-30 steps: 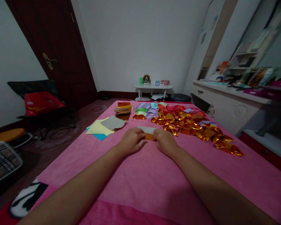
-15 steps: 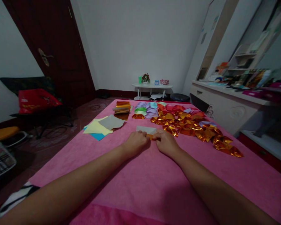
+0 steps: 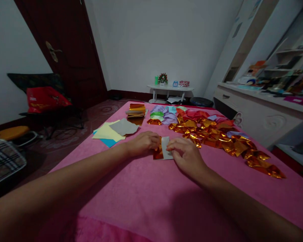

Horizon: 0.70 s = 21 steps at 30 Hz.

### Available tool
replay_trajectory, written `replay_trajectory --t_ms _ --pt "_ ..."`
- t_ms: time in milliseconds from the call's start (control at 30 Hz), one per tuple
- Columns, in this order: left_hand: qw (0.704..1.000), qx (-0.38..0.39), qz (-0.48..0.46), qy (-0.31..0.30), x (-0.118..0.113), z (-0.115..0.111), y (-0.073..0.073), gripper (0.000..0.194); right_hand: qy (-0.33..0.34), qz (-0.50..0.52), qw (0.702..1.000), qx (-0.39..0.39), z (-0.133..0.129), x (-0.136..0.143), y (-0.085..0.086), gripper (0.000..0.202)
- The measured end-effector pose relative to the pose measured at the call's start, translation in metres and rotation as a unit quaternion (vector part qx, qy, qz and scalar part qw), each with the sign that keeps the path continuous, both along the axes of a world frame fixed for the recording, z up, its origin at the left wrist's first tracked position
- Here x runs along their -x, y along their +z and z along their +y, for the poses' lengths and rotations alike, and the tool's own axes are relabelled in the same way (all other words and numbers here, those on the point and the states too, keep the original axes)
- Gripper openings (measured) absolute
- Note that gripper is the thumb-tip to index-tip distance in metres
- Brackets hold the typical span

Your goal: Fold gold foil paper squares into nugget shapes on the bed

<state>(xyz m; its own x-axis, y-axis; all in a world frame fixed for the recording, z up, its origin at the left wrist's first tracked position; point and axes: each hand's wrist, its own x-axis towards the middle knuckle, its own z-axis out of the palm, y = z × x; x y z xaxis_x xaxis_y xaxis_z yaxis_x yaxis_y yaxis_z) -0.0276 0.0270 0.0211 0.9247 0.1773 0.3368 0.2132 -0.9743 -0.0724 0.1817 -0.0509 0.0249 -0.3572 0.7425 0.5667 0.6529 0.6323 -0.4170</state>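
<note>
A partly folded sheet of gold foil paper (image 3: pixel 158 153), with its pale grey back showing on the right half, lies on the pink cloth (image 3: pixel 141 195). My left hand (image 3: pixel 145 143) has its fingers curled on the foil's left side. Over the pale right edge, my right hand (image 3: pixel 184 153) pinches the sheet between thumb and fingers. Just beyond the hands lie many folded gold foil pieces (image 3: pixel 209 136), along with folded purple paper (image 3: pixel 169 118) and red paper (image 3: pixel 195 115).
Left of the hands are loose yellow, grey and blue sheets (image 3: pixel 106 131). Behind them sits a stack of gold foil sheets (image 3: pixel 136 112). A white table (image 3: pixel 170 88) stands by the far wall, a drawer cabinet (image 3: pixel 257 114) at right, and a chair with a red bag (image 3: pixel 46 100) at left.
The foil sheet has been turned, so its gold part now faces left and its pale part right. My hands have moved slightly apart, and the view has shifted a little left.
</note>
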Motion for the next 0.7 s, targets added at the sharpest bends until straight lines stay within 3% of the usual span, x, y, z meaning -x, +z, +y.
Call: replay_trajectory --t_ms 133,333,500,700 --pt "0.999 0.028 -0.004 0.043 -0.001 -0.014 0.003 0.015 0.068 -0.055 0.995 0.046 0.0 0.003 -0.007 0.035" --pt "0.993 0.108 0.031 0.04 0.01 -0.031 0.008 0.027 0.054 -0.002 0.987 0.149 0.006 -0.003 -0.03 0.034" --pt "0.975 0.219 -0.006 0.041 0.018 -0.027 0.006 0.038 0.025 -0.011 0.989 0.144 0.003 -0.001 -0.025 0.034" --pt "0.971 0.223 -0.082 0.04 0.015 -0.021 -0.01 0.026 0.019 -0.028 0.989 0.144 -0.001 0.003 -0.019 0.036"
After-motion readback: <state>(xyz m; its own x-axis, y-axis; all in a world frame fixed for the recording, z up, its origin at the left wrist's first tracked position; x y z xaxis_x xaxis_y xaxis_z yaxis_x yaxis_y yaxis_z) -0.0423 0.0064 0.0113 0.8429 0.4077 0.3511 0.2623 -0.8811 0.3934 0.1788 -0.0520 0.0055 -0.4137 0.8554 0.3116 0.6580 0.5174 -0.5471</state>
